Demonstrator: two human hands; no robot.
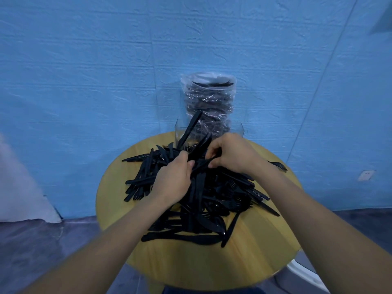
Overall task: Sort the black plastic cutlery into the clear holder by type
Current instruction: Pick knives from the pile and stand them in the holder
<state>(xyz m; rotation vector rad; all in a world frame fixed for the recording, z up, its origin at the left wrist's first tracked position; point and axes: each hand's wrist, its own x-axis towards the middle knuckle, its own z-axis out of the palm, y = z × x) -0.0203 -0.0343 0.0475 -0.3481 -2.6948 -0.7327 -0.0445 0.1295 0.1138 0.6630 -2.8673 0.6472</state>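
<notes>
The black cutlery (203,194) lies in a big pile on the round table (250,257). The left hand (172,181) and right hand (231,154) each grip pieces. Just past them stands the clear holder (241,129).

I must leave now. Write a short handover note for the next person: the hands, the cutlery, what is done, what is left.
Left hand: grips a few black pieces above the pile.
Right hand: fingers pinch pieces at the same spot.
Cutlery pile: mixed on the round wooden table; one stray fork near the right edge.
Clear holder: at the far edge, with a few pieces standing in it; a wrapped bundle behind.
Done: very little.
Left: nearly the whole pile.
</notes>
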